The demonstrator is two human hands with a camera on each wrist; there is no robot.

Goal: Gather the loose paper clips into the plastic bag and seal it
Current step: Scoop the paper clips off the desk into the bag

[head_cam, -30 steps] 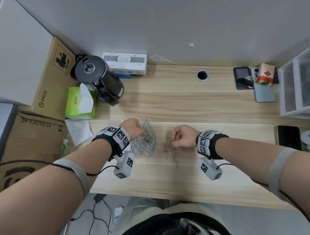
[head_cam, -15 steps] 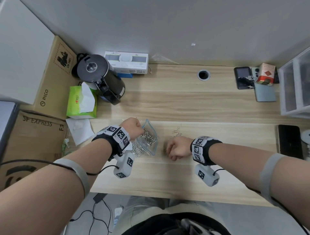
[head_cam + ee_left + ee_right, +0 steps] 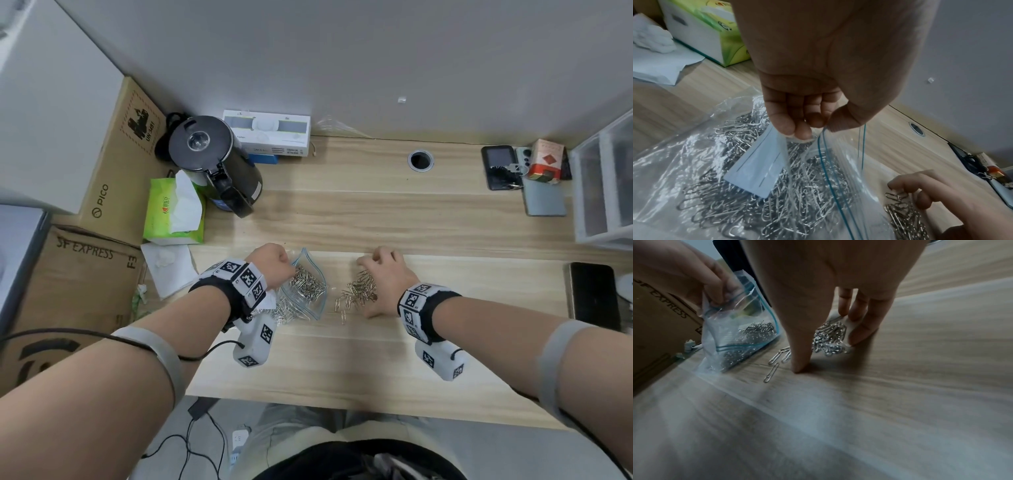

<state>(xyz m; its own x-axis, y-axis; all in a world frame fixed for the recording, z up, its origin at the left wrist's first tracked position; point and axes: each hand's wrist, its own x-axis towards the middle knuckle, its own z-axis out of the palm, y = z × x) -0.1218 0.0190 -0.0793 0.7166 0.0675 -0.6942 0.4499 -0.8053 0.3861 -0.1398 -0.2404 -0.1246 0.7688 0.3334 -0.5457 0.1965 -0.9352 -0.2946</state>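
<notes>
The left hand [image 3: 270, 262] pinches the top edge of the plastic bag [image 3: 317, 301] between its fingertips [image 3: 797, 129] and thumb, and holds the mouth of the bag up and open. The bottom of the bag lies on the wooden desk [image 3: 376, 342]. Lots of shiny paper clips sit inside the bag [image 3: 777, 203], and a small white slip of paper [image 3: 758, 168] is in there with them. The bag has a thin blue line [image 3: 830, 178] along its open edge.

The right hand [image 3: 385, 281] is just beside the bag, on its right. It is spread over a pile of loose paper clips [image 3: 359, 291] on the desk. Its fingers [image 3: 863, 331] are bent and touch the far side of the pile, and its thumb [image 3: 799, 353] points down with its tip on the desk at the near side. The pile lies between thumb and fingers. The hand cups the pile but does not lift it. A few single clips [image 3: 777, 363] lie flat on the desk between the thumb and the bag.

At the back of the desk stand a black kettle [image 3: 212, 161], a green tissue box [image 3: 171, 212] and a white box [image 3: 267, 137]. On the far right are a phone [image 3: 498, 168] and a small red box [image 3: 546, 159]
</notes>
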